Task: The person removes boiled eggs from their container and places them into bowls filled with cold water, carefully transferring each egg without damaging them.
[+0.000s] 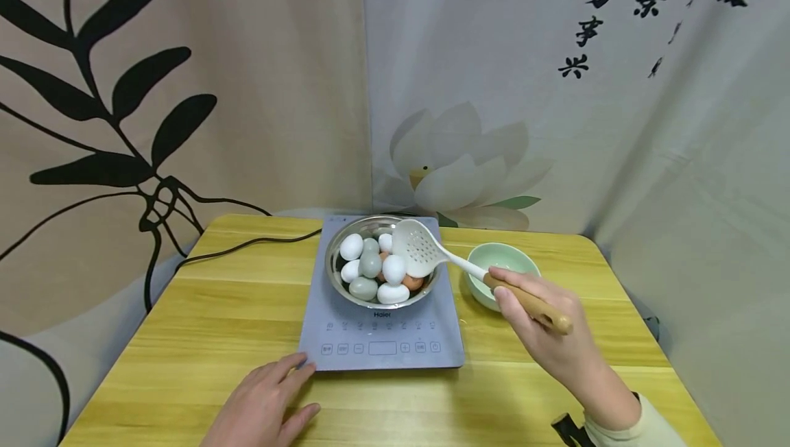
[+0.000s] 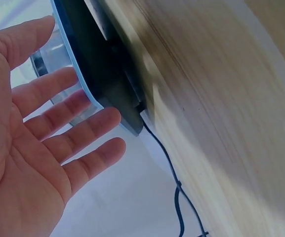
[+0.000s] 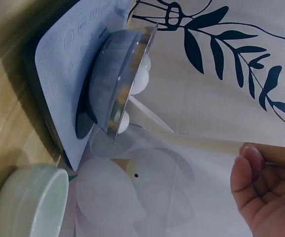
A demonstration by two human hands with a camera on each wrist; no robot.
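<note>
My right hand grips the wooden handle of a white slotted spoon, whose perforated head lies over the right part of a steel bowl. White, pale green and brown eggs fill the bowl. One white egg overlaps the lower edge of the spoon head. The bowl stands on a grey induction cooktop. At the cooktop's front left corner is my left hand, its fingers spread and fingertips right at the edge. The left wrist view shows its palm with nothing held.
A light green bowl stands right of the cooktop, partly behind my right hand. A black cord runs left from the cooktop across the wooden table. Printed curtains hang behind the table.
</note>
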